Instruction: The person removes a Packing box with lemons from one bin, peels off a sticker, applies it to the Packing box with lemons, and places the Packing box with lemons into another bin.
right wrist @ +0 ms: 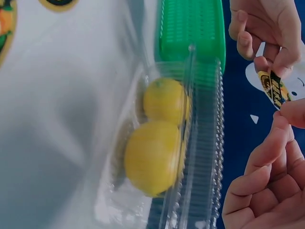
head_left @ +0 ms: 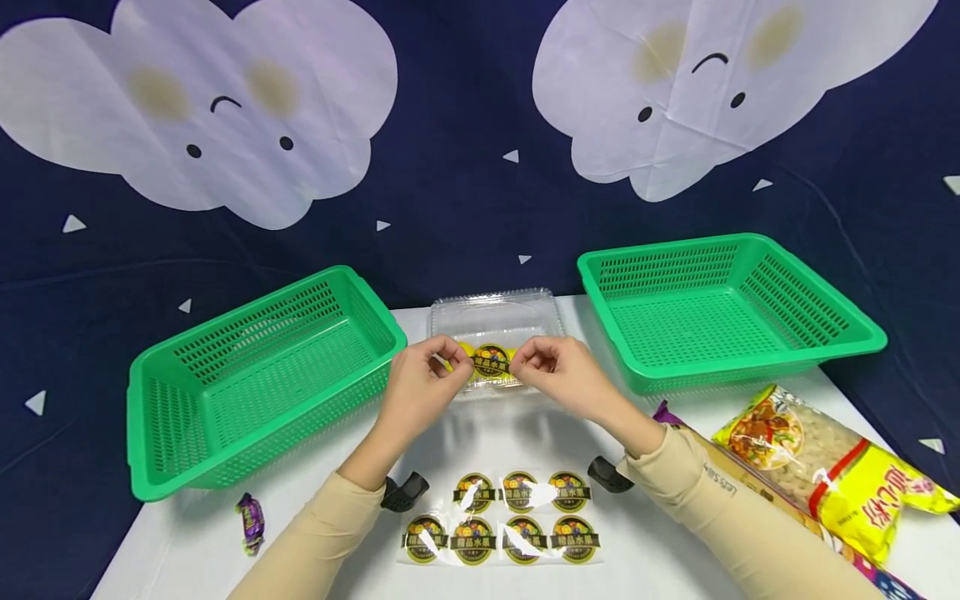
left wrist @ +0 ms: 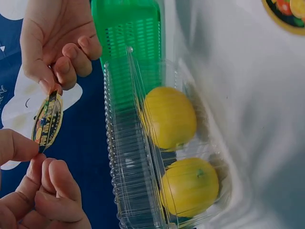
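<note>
A round black-and-gold fruit sticker [head_left: 491,361] is stretched between my two hands. My left hand [head_left: 422,385] pinches one end between thumb and forefinger, and my right hand [head_left: 568,379] pinches the other. In the left wrist view the sticker [left wrist: 47,119] is seen almost edge-on, held apart from the box. Beneath and beyond the hands stands a clear plastic clamshell box [head_left: 498,317]. Two yellow fruits [left wrist: 170,118] lie inside it, mostly hidden behind hands and sticker in the head view. The right wrist view shows the same fruits [right wrist: 153,158] through the plastic.
Green baskets stand at left [head_left: 262,392] and right [head_left: 727,317]. A sheet of similar stickers [head_left: 498,521] lies in front, between the forearms. A purple-wrapped candy [head_left: 251,523] is at left; a yellow food bag [head_left: 825,475] and a long box [head_left: 738,475] lie at right.
</note>
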A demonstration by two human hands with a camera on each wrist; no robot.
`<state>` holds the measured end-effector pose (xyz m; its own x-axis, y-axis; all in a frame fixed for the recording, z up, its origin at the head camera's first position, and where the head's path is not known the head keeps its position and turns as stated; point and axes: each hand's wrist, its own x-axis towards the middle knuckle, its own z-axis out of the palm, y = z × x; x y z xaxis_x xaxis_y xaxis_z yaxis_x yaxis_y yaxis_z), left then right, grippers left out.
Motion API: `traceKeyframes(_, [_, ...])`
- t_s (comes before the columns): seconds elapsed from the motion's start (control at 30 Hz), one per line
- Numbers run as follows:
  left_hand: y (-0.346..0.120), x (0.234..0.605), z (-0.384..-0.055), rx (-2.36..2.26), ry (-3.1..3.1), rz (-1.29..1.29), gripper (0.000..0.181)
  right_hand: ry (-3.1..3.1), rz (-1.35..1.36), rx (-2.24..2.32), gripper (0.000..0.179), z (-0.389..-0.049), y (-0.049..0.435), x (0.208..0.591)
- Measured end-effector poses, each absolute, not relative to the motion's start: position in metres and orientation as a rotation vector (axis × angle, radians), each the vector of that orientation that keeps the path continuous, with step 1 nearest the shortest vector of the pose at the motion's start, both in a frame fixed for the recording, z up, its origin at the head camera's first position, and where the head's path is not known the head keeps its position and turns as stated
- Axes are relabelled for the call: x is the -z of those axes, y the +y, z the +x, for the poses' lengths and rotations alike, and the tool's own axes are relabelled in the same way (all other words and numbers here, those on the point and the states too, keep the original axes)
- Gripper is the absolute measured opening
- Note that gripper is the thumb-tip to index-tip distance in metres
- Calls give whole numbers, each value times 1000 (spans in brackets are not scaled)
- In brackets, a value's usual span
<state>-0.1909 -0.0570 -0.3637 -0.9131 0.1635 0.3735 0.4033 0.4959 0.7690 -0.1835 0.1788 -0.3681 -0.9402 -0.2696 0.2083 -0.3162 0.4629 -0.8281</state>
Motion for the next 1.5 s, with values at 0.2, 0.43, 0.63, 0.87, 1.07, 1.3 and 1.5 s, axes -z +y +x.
traceKeyframes(0.2, [-53, 359, -201, 1319, -2534, -506, 7, -2671, 555, -1474, 10, -192, 182, 362])
traceKeyframes(0.43, [-50, 353, -221, 1367, -2612, -479, 7, -2706, 510, -1384, 12, -207, 184, 350])
traceKeyframes(0.63, [-46, 348, -243, 1411, -2741, -385, 12, -2752, 468, -1238, 13, -230, 182, 343])
traceKeyframes(0.87, [-42, 345, -266, 1432, -2855, -285, 15, -2828, 460, -1004, 13, -256, 180, 339])
traceKeyframes(1.07, [-37, 344, -278, 1371, -2945, -210, 19, -2930, 409, -983, 14, -269, 179, 340])
traceKeyframes(1.3, [-33, 344, -282, 1302, -3021, -191, 33, -3018, 390, -968, 17, -277, 180, 341])
traceKeyframes(1.5, [-31, 346, -285, 1231, -3048, -179, 38, -3095, 351, -951, 20, -280, 177, 340])
